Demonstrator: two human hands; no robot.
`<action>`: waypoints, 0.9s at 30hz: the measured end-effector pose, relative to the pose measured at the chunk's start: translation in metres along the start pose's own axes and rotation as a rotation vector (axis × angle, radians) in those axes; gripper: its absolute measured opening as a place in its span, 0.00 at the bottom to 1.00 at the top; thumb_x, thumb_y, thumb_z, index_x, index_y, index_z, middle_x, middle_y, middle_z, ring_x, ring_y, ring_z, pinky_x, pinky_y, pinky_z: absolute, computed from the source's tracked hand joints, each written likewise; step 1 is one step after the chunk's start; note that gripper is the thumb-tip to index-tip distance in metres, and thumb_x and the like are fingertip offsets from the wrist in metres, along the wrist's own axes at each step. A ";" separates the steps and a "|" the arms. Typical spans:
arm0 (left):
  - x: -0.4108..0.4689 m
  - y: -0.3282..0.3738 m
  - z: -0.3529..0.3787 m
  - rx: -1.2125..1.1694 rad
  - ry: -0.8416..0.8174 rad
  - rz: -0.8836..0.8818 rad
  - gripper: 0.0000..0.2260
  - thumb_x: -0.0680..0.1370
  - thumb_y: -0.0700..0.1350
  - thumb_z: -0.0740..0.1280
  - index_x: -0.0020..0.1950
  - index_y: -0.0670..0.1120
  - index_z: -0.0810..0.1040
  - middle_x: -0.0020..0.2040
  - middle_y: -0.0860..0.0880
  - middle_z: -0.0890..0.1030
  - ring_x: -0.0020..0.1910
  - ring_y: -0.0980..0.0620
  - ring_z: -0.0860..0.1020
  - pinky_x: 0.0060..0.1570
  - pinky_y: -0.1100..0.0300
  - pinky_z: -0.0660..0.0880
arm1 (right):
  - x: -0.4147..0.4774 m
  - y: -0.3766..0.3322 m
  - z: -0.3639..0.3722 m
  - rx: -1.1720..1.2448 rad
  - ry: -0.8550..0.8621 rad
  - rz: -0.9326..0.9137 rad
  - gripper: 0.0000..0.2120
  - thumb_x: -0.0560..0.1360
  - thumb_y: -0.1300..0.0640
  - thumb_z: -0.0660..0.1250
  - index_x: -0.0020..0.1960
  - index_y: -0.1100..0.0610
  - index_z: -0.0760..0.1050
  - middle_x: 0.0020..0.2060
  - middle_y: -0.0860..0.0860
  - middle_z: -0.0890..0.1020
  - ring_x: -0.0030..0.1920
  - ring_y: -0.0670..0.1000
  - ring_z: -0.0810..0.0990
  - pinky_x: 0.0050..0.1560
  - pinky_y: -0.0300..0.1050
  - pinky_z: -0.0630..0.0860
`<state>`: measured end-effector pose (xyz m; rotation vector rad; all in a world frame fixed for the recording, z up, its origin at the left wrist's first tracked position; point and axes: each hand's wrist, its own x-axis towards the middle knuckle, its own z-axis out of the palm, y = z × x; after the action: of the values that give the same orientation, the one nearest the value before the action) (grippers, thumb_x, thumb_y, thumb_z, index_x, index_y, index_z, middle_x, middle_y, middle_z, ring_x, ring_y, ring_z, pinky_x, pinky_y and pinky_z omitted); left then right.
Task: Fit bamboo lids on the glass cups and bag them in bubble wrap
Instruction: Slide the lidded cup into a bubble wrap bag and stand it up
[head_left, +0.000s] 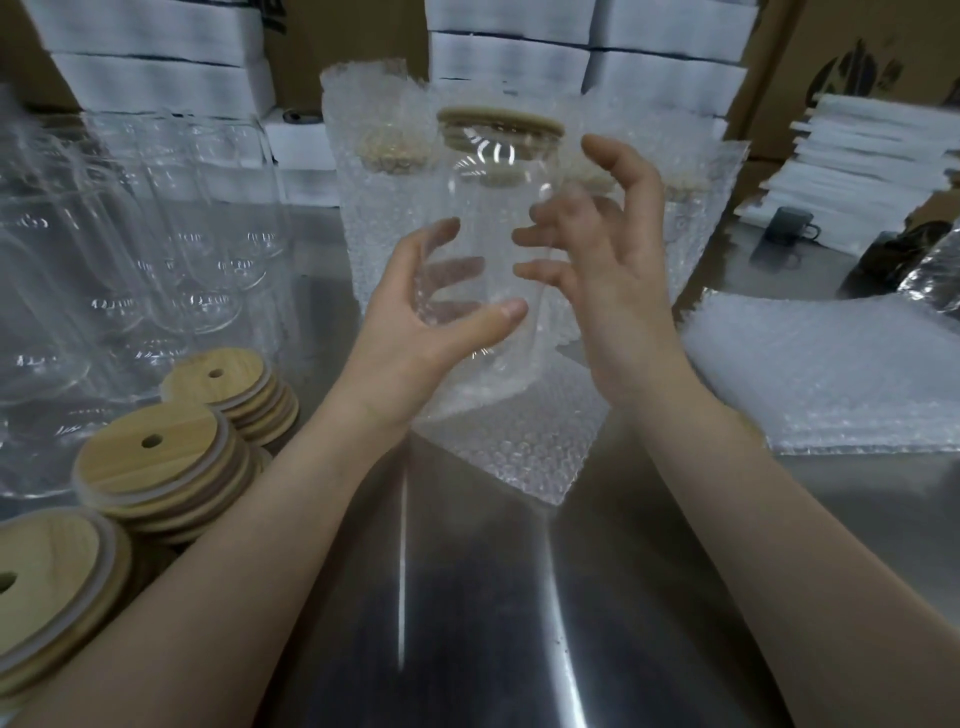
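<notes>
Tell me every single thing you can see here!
cup: one, clear, mid-air at centre.
lid: one, tan, on the cup.
bag: one, clear bubble wrap, under the cup.
bagged cups: a few, clear with tan lids, standing behind.
empty cups: many, clear, left.
lid stacks: three, tan, near left.
bag pile: one, clear, right.
boxes: many, white, stacked at back.
table: one, grey steel, underneath.
left hand: one, grips the cup.
right hand: one, blurred beside the cup; grip unclear.
</notes>
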<state>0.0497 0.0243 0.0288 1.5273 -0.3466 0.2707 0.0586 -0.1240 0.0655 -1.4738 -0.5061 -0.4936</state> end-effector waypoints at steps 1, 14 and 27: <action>0.002 -0.001 -0.002 -0.077 0.028 -0.031 0.40 0.62 0.55 0.77 0.72 0.51 0.67 0.62 0.47 0.79 0.56 0.49 0.82 0.51 0.56 0.80 | 0.001 0.001 -0.001 0.023 0.003 0.025 0.17 0.76 0.54 0.65 0.63 0.54 0.65 0.50 0.57 0.75 0.49 0.54 0.79 0.49 0.47 0.80; 0.008 0.003 -0.009 -0.477 0.269 -0.262 0.34 0.67 0.49 0.75 0.70 0.41 0.71 0.63 0.43 0.80 0.61 0.46 0.81 0.60 0.46 0.77 | -0.002 0.004 -0.012 -0.648 -0.464 -0.263 0.08 0.69 0.62 0.75 0.47 0.60 0.79 0.41 0.52 0.78 0.43 0.50 0.76 0.52 0.50 0.73; 0.008 0.002 -0.012 -0.416 0.230 -0.338 0.42 0.65 0.51 0.77 0.75 0.41 0.65 0.67 0.38 0.75 0.54 0.47 0.82 0.38 0.57 0.78 | -0.009 0.002 -0.002 -0.476 -0.352 -0.255 0.04 0.68 0.71 0.68 0.38 0.66 0.74 0.40 0.52 0.84 0.45 0.45 0.82 0.53 0.44 0.77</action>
<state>0.0565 0.0364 0.0339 1.1072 0.0419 0.0957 0.0522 -0.1258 0.0587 -1.9811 -0.9077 -0.5839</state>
